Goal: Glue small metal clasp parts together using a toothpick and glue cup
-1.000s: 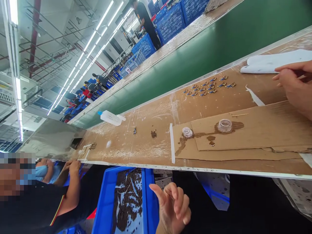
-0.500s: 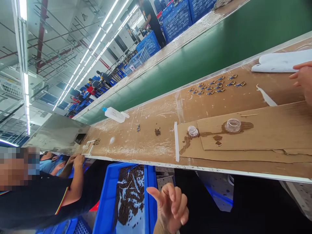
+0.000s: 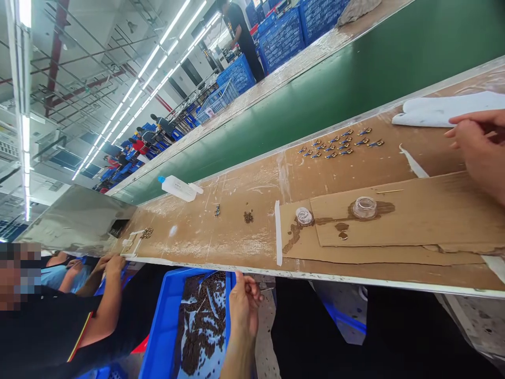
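My left hand (image 3: 243, 305) hangs below the bench edge, right beside a blue bin (image 3: 165, 326) full of small brown parts (image 3: 201, 326). Its fingers are curled together in a pinch; what they hold is too small to see. My right hand (image 3: 479, 152) is at the right edge above the cardboard sheet (image 3: 426, 210), fingers pressed together near a thin stick, close to a white cloth (image 3: 442, 110). Several small blue and gold pieces (image 3: 339, 145) lie in rows on the bench.
A clear round dish (image 3: 364, 207) and a lid (image 3: 303, 216) sit on stained cardboard. A white bottle (image 3: 178, 188) lies on its side further left. A green conveyor belt (image 3: 335, 79) runs behind the bench. A co-worker's arm (image 3: 106, 305) rests at the left. Blue crates (image 3: 292, 31) stand far back.
My left hand has turned over and closed from open, fingers spread, into a pinch, moving left toward the blue bin. My right hand has come back further into view at the right.
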